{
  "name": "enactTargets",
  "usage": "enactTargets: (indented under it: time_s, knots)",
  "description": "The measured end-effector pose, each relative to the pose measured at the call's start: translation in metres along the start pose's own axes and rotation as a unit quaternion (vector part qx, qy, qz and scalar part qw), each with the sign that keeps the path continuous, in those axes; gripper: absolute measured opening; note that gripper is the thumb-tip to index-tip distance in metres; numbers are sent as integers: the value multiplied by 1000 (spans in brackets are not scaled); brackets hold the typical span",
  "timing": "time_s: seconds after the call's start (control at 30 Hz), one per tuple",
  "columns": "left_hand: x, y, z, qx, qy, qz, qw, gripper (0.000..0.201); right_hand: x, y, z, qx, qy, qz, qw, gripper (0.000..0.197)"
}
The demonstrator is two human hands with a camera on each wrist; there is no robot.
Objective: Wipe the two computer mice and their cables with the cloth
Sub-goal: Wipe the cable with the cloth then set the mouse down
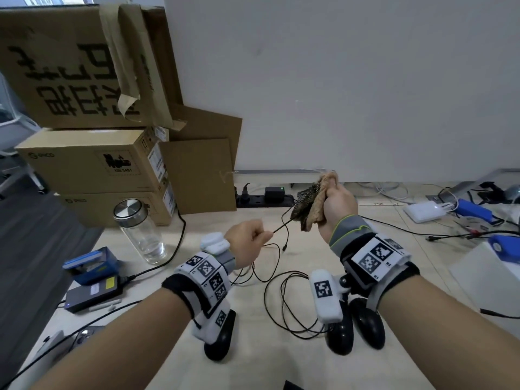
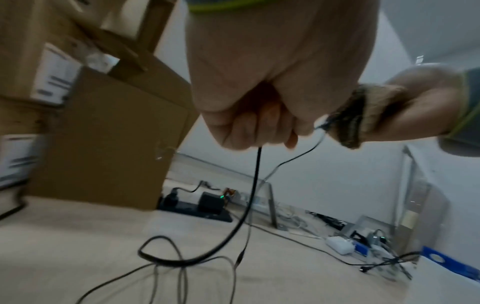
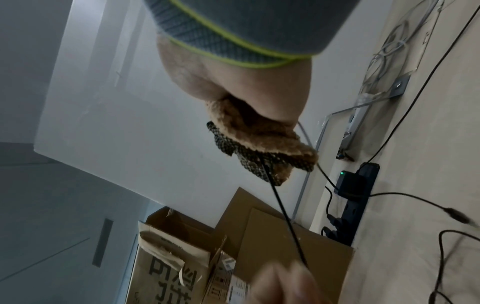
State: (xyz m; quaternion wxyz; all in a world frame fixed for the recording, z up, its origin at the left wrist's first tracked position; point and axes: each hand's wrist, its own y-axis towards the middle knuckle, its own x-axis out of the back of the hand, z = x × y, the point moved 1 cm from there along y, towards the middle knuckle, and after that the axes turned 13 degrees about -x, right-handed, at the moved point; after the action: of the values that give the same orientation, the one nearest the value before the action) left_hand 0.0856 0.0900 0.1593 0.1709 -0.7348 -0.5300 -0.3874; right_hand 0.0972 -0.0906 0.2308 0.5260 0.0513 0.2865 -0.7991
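Note:
My left hand (image 1: 250,237) pinches a thin black mouse cable (image 1: 281,228) above the beige desk (image 1: 295,249). The cable runs up and right into a brown, dark-patterned cloth (image 1: 312,204), which my right hand (image 1: 334,204) grips around it. More cable hangs in loops (image 1: 284,302) down to the desk. In the left wrist view the fingers (image 2: 259,133) curl on the cable (image 2: 255,174), with the cloth (image 2: 350,115) close by. In the right wrist view the cable (image 3: 283,216) leaves the cloth (image 3: 259,139). A black mouse (image 1: 368,326) lies near the front edge, partly hidden by my wrist gear.
Stacked cardboard boxes (image 1: 92,164) fill the back left. A glass bottle (image 1: 140,235) with a metal lid stands in front of them. A black power strip (image 1: 264,198) lies along the wall. A power brick (image 1: 92,294) sits at the left; white and blue devices (image 1: 422,211) and cables clutter the right.

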Motion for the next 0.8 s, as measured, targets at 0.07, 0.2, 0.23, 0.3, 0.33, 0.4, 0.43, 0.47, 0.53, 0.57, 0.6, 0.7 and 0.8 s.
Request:
enactTargets:
  time_s: [0.07,0.2,0.23,0.3,0.33,0.4,0.43,0.47,0.53,0.57,0.6,0.7,0.8]
  knots:
    - [1,-6,26,62,26,90,994,37,4,6,6,7,-15,-22,1000,33]
    - [2,-23,67,102,171,269,942,33,7,14,22,24,-1,-45,999,33]
    - [3,-30,77,114,219,317,916,35,8,14,28,27,-21,-56,998,32]
    - [5,-49,106,145,311,367,864,44,7,11,37,31,-60,-71,995,31]
    - [6,-59,119,167,347,369,846,44,7,10,39,33,-44,-69,996,32]
    - [7,-65,128,201,359,350,842,35,3,9,37,37,6,-52,998,34]
    - [7,-62,125,212,349,337,848,29,2,9,33,37,15,-47,998,34]
    - [8,-56,116,215,327,317,864,22,0,9,28,32,15,-43,998,33]
    - [10,-40,95,181,279,282,900,31,-4,4,19,26,8,-21,999,30]
    - [13,-30,80,157,245,247,924,40,-7,1,13,21,9,-7,1000,27]
    - [16,-22,62,134,200,205,949,43,-9,0,8,18,9,4,1000,27]
    - [16,-2,4,39,13,31,999,30,-16,-3,-11,-12,-2,22,1000,30]
    - [-2,11,-31,19,-157,-32,987,26,-20,-6,-20,-51,10,37,998,29]
